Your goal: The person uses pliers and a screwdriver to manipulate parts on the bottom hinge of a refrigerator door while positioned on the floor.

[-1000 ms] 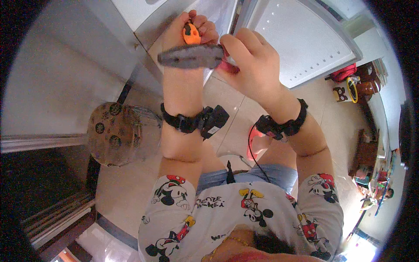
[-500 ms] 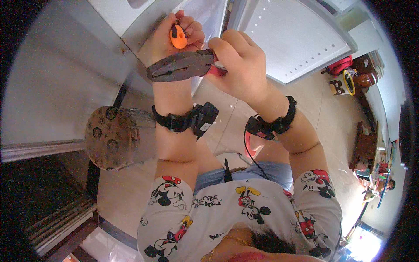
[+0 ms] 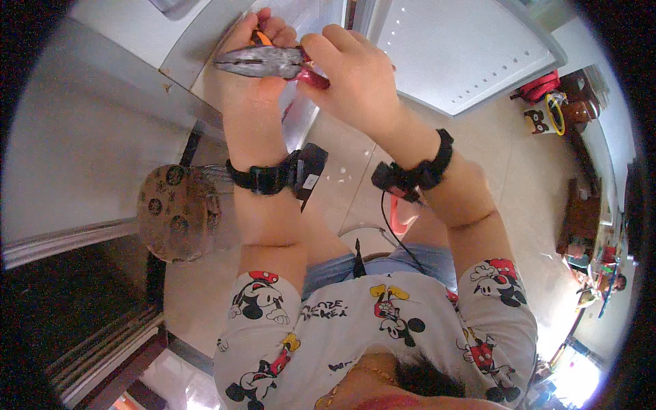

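Observation:
My right hand [image 3: 355, 78] is wrapped around the red grips of a pair of combination pliers [image 3: 260, 61]. Their worn grey jaws point left, across the palm side of my left hand [image 3: 279, 31]. That hand has its fingers curled round an orange-and-black handle [image 3: 261, 38], and most of it is hidden by the fingers and pliers. What the handle belongs to does not show. Whether the pliers touch the left hand or its handle cannot be told from this view. Black straps with small black devices sit on both wrists.
A white panel door [image 3: 458, 55] with a row of holes stands open at the upper right. Grey appliance panels [image 3: 89, 130] rise on the left. A round stool with a patterned brown top [image 3: 176, 212] is beside my left forearm. At far right stands a bucket [image 3: 544, 119].
Both hands have shifted a little left and up. The pliers have swung over the left hand, now covering much of the orange handle that showed plainly before.

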`<action>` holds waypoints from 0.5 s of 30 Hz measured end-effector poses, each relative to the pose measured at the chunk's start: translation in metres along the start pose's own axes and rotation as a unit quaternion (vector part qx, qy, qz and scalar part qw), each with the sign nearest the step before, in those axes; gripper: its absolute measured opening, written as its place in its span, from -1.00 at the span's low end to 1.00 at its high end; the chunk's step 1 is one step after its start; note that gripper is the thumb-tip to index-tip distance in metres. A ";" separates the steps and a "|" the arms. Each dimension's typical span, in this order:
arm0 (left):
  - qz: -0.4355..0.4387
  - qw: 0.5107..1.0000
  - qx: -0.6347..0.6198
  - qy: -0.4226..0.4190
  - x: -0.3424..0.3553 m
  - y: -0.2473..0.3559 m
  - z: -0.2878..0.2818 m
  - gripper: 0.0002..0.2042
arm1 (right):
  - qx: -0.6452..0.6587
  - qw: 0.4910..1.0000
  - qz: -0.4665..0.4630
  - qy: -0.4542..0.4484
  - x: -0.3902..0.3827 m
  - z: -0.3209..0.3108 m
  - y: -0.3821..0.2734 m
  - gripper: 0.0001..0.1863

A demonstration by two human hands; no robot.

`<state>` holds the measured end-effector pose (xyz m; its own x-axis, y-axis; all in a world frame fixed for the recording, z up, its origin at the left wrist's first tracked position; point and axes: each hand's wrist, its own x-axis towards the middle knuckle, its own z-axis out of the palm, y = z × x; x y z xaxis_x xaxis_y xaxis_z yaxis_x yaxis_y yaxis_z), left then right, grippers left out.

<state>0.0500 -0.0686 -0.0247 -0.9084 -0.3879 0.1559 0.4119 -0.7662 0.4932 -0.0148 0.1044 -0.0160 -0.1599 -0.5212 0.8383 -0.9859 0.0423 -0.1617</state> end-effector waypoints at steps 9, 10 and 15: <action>0.121 0.942 0.241 0.202 -0.007 -0.035 0.016 -0.79 | 0.041 0.994 0.103 0.015 -0.036 -0.012 0.021 -0.61; 0.119 0.937 0.264 0.197 -0.009 -0.038 0.015 -0.79 | 0.051 0.992 0.117 0.018 -0.040 -0.015 0.021 -0.61; 0.103 0.926 0.314 0.185 -0.019 -0.035 0.017 -0.80 | 0.069 0.988 0.137 0.020 -0.054 -0.023 0.023 -0.57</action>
<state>0.0520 -0.0262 -0.0305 -0.6813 -0.7299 0.0555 0.3446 -0.2529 0.9041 -0.0302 0.1531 -0.0529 -0.4239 -0.4719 0.7731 -0.8901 0.0594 -0.4518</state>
